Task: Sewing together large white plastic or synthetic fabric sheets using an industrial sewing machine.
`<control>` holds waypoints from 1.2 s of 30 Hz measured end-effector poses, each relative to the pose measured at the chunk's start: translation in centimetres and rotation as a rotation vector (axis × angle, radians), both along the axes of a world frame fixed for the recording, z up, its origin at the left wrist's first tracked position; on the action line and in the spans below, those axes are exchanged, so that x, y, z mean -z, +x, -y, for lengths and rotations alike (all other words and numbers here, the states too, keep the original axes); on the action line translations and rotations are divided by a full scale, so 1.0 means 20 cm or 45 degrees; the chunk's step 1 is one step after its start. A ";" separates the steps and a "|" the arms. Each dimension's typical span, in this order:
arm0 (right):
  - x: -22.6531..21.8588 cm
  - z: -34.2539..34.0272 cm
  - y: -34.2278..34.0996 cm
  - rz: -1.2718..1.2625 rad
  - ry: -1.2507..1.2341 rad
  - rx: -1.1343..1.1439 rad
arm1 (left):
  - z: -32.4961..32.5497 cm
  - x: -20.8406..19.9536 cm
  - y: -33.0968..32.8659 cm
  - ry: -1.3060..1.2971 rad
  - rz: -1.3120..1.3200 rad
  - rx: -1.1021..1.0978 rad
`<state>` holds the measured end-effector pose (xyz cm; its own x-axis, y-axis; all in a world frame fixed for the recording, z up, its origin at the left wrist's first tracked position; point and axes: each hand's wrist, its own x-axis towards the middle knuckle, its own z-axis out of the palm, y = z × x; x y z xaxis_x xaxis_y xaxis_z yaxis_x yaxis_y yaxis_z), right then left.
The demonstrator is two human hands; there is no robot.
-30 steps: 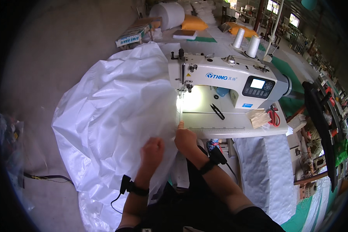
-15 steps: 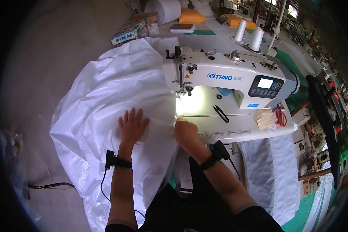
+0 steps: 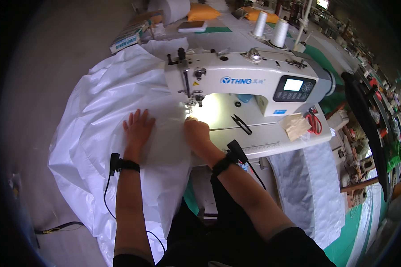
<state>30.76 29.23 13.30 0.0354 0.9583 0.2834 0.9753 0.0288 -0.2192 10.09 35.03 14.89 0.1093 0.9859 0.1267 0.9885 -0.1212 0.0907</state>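
My left hand (image 3: 139, 129) lies spread wide on the white sheet (image 3: 96, 147), and my right hand (image 3: 197, 134) curls by its three-o'clock edge, pinching or not I can't tell, with room before the black snips (image 3: 245, 127).

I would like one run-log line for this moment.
left hand: spread on white sheet; right hand: at sheet's edge; sewing machine: display lit; black snips: on machine bed

sheet (image 3: 87, 151): glossy plastic | sewing machine (image 3: 243, 69): smooth | scrap (image 3: 295, 127): matt paper
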 end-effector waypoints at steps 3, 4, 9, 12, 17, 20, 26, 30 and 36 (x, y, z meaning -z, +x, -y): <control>0.01 -0.01 0.02 0.026 0.007 0.029 | -0.01 -0.03 0.03 -0.065 0.009 -0.037; 0.01 0.00 0.01 0.041 0.010 0.038 | 0.00 -0.03 0.02 -0.064 0.007 -0.037; 0.01 0.02 0.00 0.104 -0.031 0.054 | -0.01 -0.02 0.00 -0.063 0.017 -0.040; 0.00 0.05 0.02 0.155 -0.045 0.009 | 0.02 -0.02 0.00 -0.055 0.026 -0.028; -0.01 0.08 0.07 0.108 -0.015 -0.081 | 0.03 -0.02 0.00 -0.040 0.063 -0.003; 0.01 0.05 0.09 0.048 0.066 -0.153 | 0.01 0.00 0.02 -0.030 0.014 -0.018; 0.03 0.03 0.07 0.027 0.073 -0.212 | 0.04 0.02 -0.03 0.247 0.065 0.004; 0.06 0.04 0.11 0.019 0.066 -0.196 | 0.29 -0.11 0.20 0.197 0.727 0.343; 0.01 0.08 0.06 0.075 0.049 -0.142 | 0.99 -0.34 0.68 -0.306 1.027 0.707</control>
